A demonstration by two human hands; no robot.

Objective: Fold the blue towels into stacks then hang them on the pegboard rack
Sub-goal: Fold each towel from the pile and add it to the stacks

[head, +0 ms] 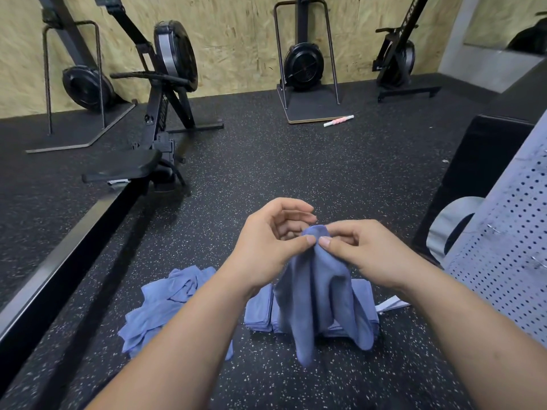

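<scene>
A blue towel [316, 294] hangs in front of me, held up by its top edge. My left hand [272, 241] and my right hand [364, 250] pinch that edge side by side, thumbs almost touching. Below the hanging towel, a stack of folded blue towels [260, 312] lies on the floor, partly hidden. A loose pile of unfolded blue towels [165, 309] lies to its left. The white pegboard rack [509, 247] stands at the right edge of the view.
The floor is black speckled rubber [281, 161]. A rowing machine [154, 119] and its long rail [59, 261] run along the left. More gym machines stand against the plywood wall. A black box [479, 161] sits behind the pegboard. A pink-and-white roller [339, 120] lies farther off.
</scene>
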